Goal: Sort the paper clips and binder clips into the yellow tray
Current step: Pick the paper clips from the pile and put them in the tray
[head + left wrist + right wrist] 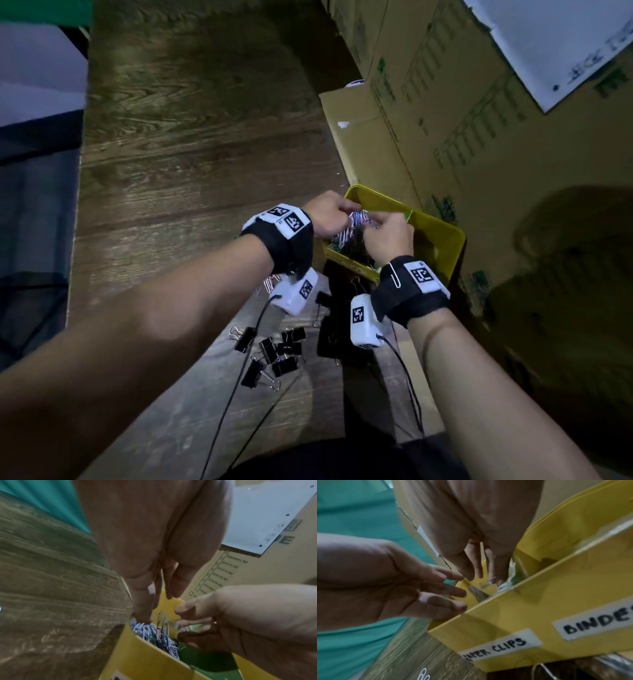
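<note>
Both hands' fingers pinch a tangled paper clip bunch [356, 222] over the yellow tray [442, 236]; light, slippery wire, best pinched mid-clump.

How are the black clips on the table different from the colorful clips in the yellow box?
The binder clips are black and chunky with folding wire handles; the paper clips are thin bent wire, white, blue and other colors. The binder clips lie scattered on the table; the paper clips are heaped in the yellow tray.
</note>
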The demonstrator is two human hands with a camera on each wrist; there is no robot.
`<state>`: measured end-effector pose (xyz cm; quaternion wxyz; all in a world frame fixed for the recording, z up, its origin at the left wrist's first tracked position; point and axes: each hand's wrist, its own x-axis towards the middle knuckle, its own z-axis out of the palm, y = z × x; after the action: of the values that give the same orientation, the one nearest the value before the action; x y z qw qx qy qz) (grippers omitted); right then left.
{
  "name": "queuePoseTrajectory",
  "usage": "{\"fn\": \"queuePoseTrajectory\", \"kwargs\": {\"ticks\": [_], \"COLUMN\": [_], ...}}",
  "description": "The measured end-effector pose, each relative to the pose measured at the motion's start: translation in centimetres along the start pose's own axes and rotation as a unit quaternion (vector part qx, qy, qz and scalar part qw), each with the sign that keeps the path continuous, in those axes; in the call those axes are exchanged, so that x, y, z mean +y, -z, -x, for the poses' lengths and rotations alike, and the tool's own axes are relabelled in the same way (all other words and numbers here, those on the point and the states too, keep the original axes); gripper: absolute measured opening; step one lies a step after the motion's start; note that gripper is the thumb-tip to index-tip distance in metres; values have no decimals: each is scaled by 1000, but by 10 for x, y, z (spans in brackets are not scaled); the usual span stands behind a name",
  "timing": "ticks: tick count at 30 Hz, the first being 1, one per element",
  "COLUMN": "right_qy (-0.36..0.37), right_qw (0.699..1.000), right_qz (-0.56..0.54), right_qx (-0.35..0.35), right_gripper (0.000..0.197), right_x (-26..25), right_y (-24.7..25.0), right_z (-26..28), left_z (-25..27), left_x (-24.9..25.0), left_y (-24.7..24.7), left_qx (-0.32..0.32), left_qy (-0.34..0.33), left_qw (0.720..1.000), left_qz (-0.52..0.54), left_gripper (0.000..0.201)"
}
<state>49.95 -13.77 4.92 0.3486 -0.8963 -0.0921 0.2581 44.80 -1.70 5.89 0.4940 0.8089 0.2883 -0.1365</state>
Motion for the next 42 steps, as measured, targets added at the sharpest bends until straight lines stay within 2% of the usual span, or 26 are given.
{"fn": "queuePoseTrajectory", "kwargs": {"ticks": [3, 5, 6, 8, 9, 11, 14, 17, 19, 21, 24, 26, 28, 29, 31, 33, 36, 38, 42], "right_qy": [35, 77, 114, 202, 234, 262, 262, 201, 148, 134, 167, 204, 235, 238, 244, 245, 223, 219, 205], "right_qw": [999, 996, 993, 976, 967, 957, 945, 917, 910, 911, 912, 900, 889, 888, 886, 886, 873, 862, 877], "right_qz": [24, 35, 12, -69, -99, -105, 48, 250, 318, 338, 335, 343, 338, 325, 305, 322, 380, 399, 359], "right_qx": [-15, 4, 24, 43, 21, -62, -189, -238, -221, -194, -170, -177, -201, -223, -248, -226, -211, -222, -246], "right_gripper": [36, 32, 26, 16, 14, 12, 19, 38, 57, 66, 64, 68, 76, 81, 93, 110, 128, 126, 105], "right_x": [2, 0, -3, -15, -21, -31, -30, -14, -5, -1, -1, -2, -4, -6, -8, -11, -17, -20, -25], "right_y": [0, -3, -4, -10, -15, -28, -58, -94, -111, -125, -140, -148, -155, -158, -162, -162, -162, -165, -173], "right_z": [2, 6, 10, 23, 30, 43, 50, 52, 52, 52, 53, 55, 55, 54, 50, 43, 38, 40, 50], "left_z": [11, 15, 15, 8, 4, -6, -14, -6, 8, 23, 45, 58, 72, 79, 92, 101, 107, 104, 92], "left_x": [-9, -25, -38, -70, -86, -115, -144, -167, -179, -189, -206, -216, -223, -226, -232, -232, -221, -217, -211], "left_y": [24, 46, 57, 75, 79, 76, 55, 38, 33, 31, 29, 28, 29, 30, 33, 39, 43, 39, 27], "left_qx": [39, 87, 113, 137, 121, 53, -22, -24, -15, -15, -15, -16, -7, 14, 87, 159, 143, 133, 142], "left_qy": [-27, -33, -36, -37, -38, -30, 7, 23, 2, -21, -46, -58, -73, -87, -103, -56, 103, 157, 176], "left_qw": [992, 986, 988, 987, 978, 962, 938, 916, 921, 927, 932, 940, 955, 962, 961, 951, 952, 954, 960], "left_qz": [115, 137, 96, -81, -166, -265, -347, -400, -388, -374, -358, -336, -287, -259, -240, -258, -251, -220, -169], "left_gripper": [29, 32, 34, 36, 37, 44, 60, 61, 60, 59, 59, 60, 69, 76, 76, 79, 103, 108, 88]}}
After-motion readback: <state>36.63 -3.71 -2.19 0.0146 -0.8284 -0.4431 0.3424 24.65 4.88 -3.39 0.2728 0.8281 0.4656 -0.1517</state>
